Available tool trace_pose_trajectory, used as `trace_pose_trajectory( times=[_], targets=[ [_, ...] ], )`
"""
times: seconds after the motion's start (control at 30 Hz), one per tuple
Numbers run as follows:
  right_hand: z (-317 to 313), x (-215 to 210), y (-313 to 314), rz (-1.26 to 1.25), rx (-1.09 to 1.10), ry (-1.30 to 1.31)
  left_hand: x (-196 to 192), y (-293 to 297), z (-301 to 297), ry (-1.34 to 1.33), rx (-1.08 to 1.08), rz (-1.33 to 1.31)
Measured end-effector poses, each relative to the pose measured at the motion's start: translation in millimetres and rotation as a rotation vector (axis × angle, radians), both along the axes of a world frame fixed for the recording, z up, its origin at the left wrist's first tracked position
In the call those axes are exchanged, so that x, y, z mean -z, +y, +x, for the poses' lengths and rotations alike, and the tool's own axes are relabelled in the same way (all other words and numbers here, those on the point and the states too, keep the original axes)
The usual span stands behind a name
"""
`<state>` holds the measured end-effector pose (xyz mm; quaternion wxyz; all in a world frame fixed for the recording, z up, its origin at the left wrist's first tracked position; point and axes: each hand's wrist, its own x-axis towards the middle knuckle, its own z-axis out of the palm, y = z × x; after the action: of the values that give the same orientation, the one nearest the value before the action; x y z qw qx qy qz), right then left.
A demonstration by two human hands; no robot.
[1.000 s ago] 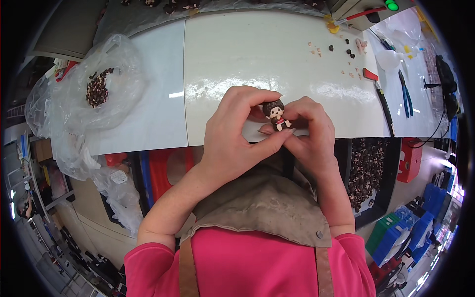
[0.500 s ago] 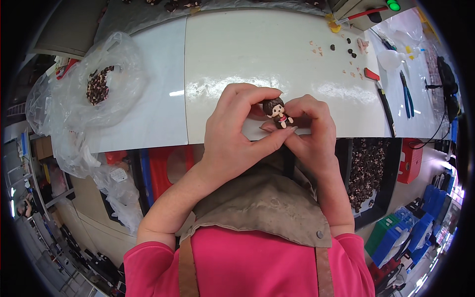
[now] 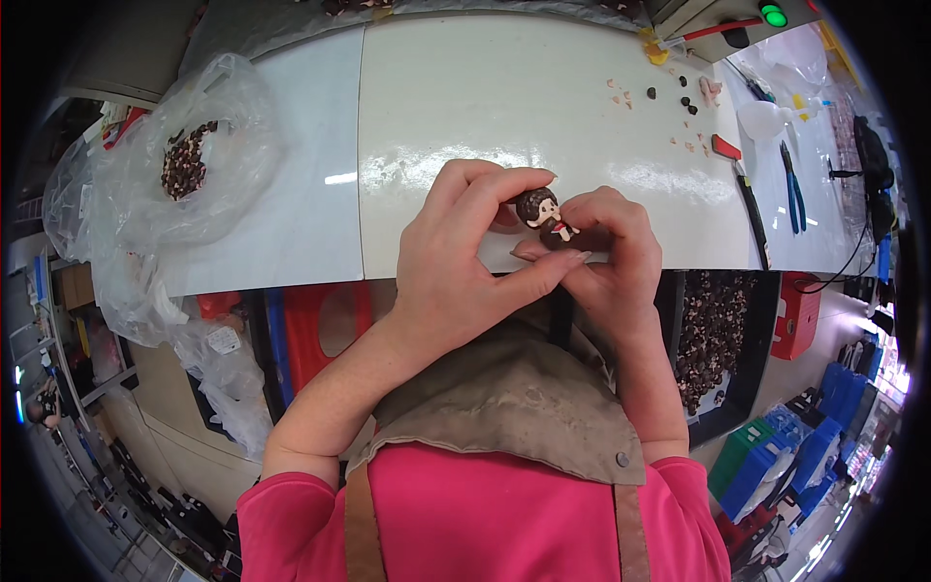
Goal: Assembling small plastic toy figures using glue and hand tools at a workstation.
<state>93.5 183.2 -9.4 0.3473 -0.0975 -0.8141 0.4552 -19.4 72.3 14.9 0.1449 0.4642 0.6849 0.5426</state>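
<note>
Both my hands hold one small figurine (image 3: pixel 543 211) over the table's near edge. It has a dark brown head, a pale face and a bit of red on its body. My left hand (image 3: pixel 464 242) grips it with a forefinger at the top of the head and the thumb below. On the other side, the bent fingers and thumb of my right hand (image 3: pixel 613 247) close on the figurine's body. The fingers hide part of its back and lower side.
A clear plastic bag (image 3: pixel 228 145) of small brown and pale pieces lies at left. Far right are dark bits (image 3: pixel 687 101), a red-and-black tool (image 3: pixel 747 199) and blue-handled pliers (image 3: pixel 793 189). Below the table edge at right, a black tray (image 3: pixel 758 359) holds many small dark pieces.
The figurine has turned slightly between my fingers, its face now more toward the right. Both hands keep their hold. The whole view has shifted a little.
</note>
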Motion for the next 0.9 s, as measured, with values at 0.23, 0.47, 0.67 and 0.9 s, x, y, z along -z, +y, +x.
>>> trace_pose_trajectory(
  times=[0.23, 0.47, 0.67, 0.9],
  targets=[
    [-1, -4, 1, 0.011, -0.02, -0.034, 1, 1, -3, 0.095, -0.026, 0.035],
    [50, -43, 21, -0.224, 0.056, -0.188, 0, 8, 4, -0.016, 0.039, -0.035],
    [179, -33, 58, -0.721, 0.268, -0.665, -10, -1, 8, -0.161, 0.102, -0.004],
    [314, 20, 81, -0.222, 0.812, -1.023, -52, 23, 29, 0.083, 0.27, -0.055]
  ],
)
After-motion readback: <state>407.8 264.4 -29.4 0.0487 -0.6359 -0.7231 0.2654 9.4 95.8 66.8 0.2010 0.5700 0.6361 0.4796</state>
